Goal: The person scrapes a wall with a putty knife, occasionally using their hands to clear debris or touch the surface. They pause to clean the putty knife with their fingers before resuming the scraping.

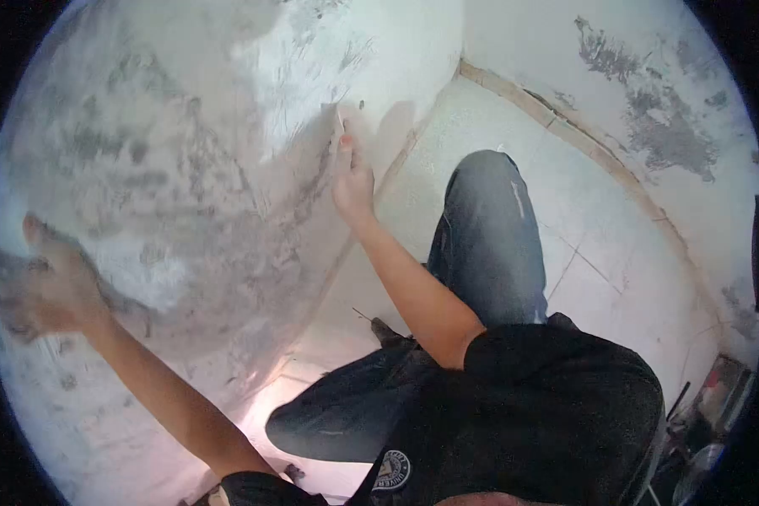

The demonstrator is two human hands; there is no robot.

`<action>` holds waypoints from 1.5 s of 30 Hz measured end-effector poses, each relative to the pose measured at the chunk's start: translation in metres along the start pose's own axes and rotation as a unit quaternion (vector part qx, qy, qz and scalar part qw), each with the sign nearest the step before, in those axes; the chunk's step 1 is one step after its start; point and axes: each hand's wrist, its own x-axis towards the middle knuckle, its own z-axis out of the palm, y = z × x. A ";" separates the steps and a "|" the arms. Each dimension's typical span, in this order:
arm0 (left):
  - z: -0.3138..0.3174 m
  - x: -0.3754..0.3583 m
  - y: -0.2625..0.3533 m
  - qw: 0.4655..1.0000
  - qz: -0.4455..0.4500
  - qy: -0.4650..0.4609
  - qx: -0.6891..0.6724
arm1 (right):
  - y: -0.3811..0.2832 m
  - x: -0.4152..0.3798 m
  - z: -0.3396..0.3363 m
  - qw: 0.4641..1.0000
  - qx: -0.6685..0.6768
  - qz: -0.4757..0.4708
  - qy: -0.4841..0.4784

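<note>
My right hand [353, 181] is raised against the patchy wall [202, 126], its fingers closed on a thin, pale, flat tool [340, 114] whose edge meets the wall near a small dark spot. At the far left my left hand [46, 282] is spread, fingers apart and somewhat blurred, in front of or on the same wall; whether it touches cannot be made out. Nothing shows in it. The wall has grey, rough patches and whiter, smoother areas.
My bent knees in jeans [493, 228] are over the pale tiled floor [594, 261]. A second wall [548, 42] with dark patches meets the first at a corner. Cluttered items [721, 392] stand at the lower right.
</note>
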 end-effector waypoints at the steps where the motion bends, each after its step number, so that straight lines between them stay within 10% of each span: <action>1: 0.013 -0.002 -0.003 1.000 0.005 0.005 -0.005 | -0.006 0.000 0.001 0.999 0.039 0.027 -0.023; 4: 0.017 -0.015 -0.018 0.983 0.045 -0.009 -0.176 | -0.011 -0.002 0.005 0.998 0.054 0.036 -0.025; 7: 0.003 -0.024 -0.020 0.927 -0.176 -0.250 -0.219 | -0.001 0.001 0.011 1.000 0.021 0.005 -0.009; 17: 0.008 -0.016 -0.040 0.958 -0.124 -0.198 -0.164 | -0.020 0.011 0.018 0.976 0.171 0.127 -0.047; 21: 0.001 0.000 -0.020 0.994 0.066 -0.043 -0.081 | -0.013 0.015 0.014 0.975 0.210 0.061 -0.048; 25: 0.009 0.001 -0.039 0.988 -0.091 -0.083 -0.096 | -0.007 0.011 0.014 0.970 0.227 0.076 -0.051; 28: 0.004 0.010 -0.039 0.979 -0.021 -0.201 0.024 | -0.007 0.021 0.010 0.962 0.251 0.084 -0.066; 30: -0.004 0.011 -0.012 0.995 -0.048 -0.085 -0.024 | -0.006 0.017 0.009 0.970 0.221 0.077 -0.067; 37: -0.018 0.013 0.005 0.992 0.006 -0.112 -0.053 | -0.004 0.018 0.011 0.954 0.286 0.057 -0.075; 39: 0.011 0.015 -0.029 0.996 0.064 0.030 0.051 | -0.002 0.017 0.012 0.959 0.272 0.035 -0.070; 45: -0.003 0.011 -0.021 0.997 0.018 -0.014 -0.073 | -0.006 0.017 0.014 0.954 0.287 0.055 -0.070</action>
